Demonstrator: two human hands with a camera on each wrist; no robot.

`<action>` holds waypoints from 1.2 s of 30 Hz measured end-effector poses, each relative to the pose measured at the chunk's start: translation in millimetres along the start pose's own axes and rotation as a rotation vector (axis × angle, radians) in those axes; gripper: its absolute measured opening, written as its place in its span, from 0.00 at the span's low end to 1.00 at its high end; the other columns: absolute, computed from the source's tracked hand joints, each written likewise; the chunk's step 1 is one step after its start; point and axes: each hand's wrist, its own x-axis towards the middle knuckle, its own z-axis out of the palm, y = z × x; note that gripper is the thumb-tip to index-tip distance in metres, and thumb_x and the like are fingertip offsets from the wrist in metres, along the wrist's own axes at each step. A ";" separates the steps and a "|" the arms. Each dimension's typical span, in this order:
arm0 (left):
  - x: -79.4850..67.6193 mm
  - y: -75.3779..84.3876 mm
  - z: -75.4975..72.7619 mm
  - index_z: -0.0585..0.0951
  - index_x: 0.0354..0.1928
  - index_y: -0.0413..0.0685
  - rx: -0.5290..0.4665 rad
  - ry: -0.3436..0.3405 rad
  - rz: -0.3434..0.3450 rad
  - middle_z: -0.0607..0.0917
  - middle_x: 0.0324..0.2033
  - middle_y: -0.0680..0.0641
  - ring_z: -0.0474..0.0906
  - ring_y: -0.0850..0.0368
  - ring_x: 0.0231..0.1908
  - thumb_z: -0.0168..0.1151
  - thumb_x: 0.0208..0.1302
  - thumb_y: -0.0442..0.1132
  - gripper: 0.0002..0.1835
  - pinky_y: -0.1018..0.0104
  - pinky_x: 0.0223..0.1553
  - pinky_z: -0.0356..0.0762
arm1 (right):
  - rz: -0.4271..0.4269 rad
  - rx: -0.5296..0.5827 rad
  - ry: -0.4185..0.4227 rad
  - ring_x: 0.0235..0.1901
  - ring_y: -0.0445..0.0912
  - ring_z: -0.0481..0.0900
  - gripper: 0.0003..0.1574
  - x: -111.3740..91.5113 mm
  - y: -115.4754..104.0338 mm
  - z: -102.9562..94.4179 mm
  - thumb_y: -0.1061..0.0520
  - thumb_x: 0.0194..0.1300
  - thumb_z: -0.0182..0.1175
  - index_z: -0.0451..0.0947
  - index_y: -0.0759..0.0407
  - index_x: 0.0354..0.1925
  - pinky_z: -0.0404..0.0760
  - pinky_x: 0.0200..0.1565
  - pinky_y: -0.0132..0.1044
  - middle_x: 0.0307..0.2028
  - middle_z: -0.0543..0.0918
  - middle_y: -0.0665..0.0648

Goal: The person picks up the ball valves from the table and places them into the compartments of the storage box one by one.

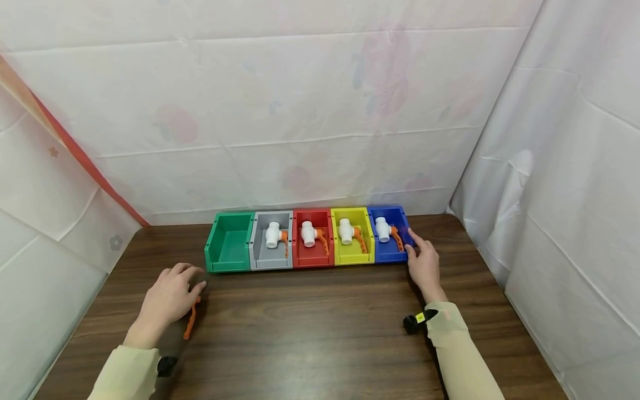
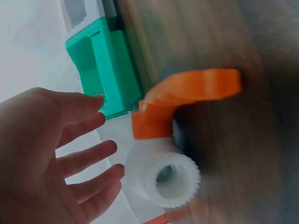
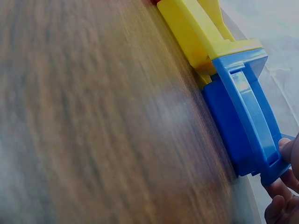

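Observation:
On the left of the table, my left hand (image 1: 169,295) hovers over a white ball valve with its fingers loosely spread. In the head view it hides most of that valve, leaving the orange handle (image 1: 190,322) showing. The left wrist view shows the white valve body (image 2: 145,172) just beyond the fingertips, apart from them. At the far right, my right hand (image 1: 425,265) holds the front right corner of the blue bin (image 1: 391,258), thumb at the rim and fingers against the outer side. Inside the blue bin lies another ball valve (image 1: 383,230).
Joined in a row with the blue bin are a green bin (image 1: 230,266), a grey bin (image 1: 270,265), a red bin (image 1: 312,261) and a yellow bin (image 1: 354,259). The grey, red and yellow ones each contain a ball valve. White cloth (image 1: 300,111) hangs behind the table.

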 end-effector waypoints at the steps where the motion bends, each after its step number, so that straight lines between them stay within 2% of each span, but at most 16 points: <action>1: -2.2 -0.9 1.2 0.82 0.55 0.41 0.002 -0.008 0.002 0.75 0.56 0.31 0.69 0.28 0.55 0.65 0.66 0.43 0.19 0.29 0.46 0.71 | -0.002 0.000 0.000 0.32 0.53 0.71 0.30 0.1 -0.1 -0.1 0.60 0.73 0.59 0.71 0.48 0.70 0.69 0.33 0.42 0.47 0.78 0.65; 7: -13.0 -6.6 7.9 0.82 0.55 0.41 0.009 -0.061 0.015 0.75 0.57 0.32 0.68 0.25 0.55 0.66 0.66 0.45 0.20 0.28 0.47 0.70 | -0.006 -0.001 0.001 0.32 0.53 0.71 0.29 0.0 0.0 0.0 0.59 0.73 0.59 0.71 0.48 0.70 0.69 0.34 0.43 0.46 0.79 0.65; 14: -19.9 -14.2 12.6 0.82 0.54 0.40 0.011 -0.073 0.028 0.74 0.58 0.30 0.67 0.24 0.56 0.66 0.66 0.46 0.21 0.28 0.50 0.68 | -0.015 -0.003 -0.004 0.31 0.53 0.71 0.29 0.6 -1.7 0.0 0.60 0.73 0.59 0.71 0.49 0.70 0.69 0.32 0.43 0.47 0.79 0.67; 17: -20.8 -18.9 12.0 0.83 0.53 0.38 -0.005 -0.090 0.061 0.73 0.59 0.29 0.67 0.23 0.56 0.68 0.64 0.43 0.20 0.28 0.52 0.65 | -0.011 -0.004 -0.008 0.31 0.53 0.71 0.29 0.0 -1.2 -0.1 0.60 0.73 0.59 0.71 0.50 0.70 0.69 0.33 0.43 0.47 0.79 0.67; 21: -20.4 -22.3 8.3 0.81 0.52 0.33 -0.045 -0.156 0.110 0.70 0.61 0.26 0.67 0.22 0.57 0.67 0.60 0.37 0.20 0.27 0.56 0.61 | -0.004 -0.008 -0.005 0.32 0.53 0.72 0.29 -0.2 -0.7 0.0 0.60 0.73 0.59 0.71 0.49 0.70 0.70 0.34 0.43 0.48 0.79 0.66; 27: -17.9 -20.9 0.4 0.79 0.55 0.30 -0.062 -0.246 0.110 0.65 0.63 0.25 0.67 0.21 0.56 0.67 0.54 0.33 0.25 0.27 0.55 0.61 | -0.001 -0.001 -0.004 0.33 0.53 0.72 0.29 -0.5 -0.2 -0.1 0.59 0.73 0.59 0.72 0.49 0.70 0.70 0.35 0.44 0.48 0.79 0.66; 31: -17.0 -21.0 -1.1 0.79 0.55 0.30 -0.045 -0.265 0.121 0.66 0.63 0.25 0.68 0.21 0.56 0.68 0.50 0.28 0.26 0.27 0.55 0.63 | -0.004 -0.003 0.000 0.33 0.53 0.72 0.29 -0.5 0.3 0.5 0.59 0.73 0.59 0.72 0.49 0.70 0.71 0.35 0.44 0.47 0.79 0.66; 36: -16.3 -21.5 -0.9 0.80 0.53 0.31 -0.029 -0.256 0.145 0.68 0.61 0.24 0.71 0.22 0.53 0.71 0.44 0.23 0.27 0.29 0.51 0.68 | -0.010 -0.001 0.001 0.33 0.54 0.73 0.29 -0.8 -0.2 0.0 0.60 0.73 0.59 0.72 0.50 0.69 0.71 0.35 0.44 0.47 0.79 0.67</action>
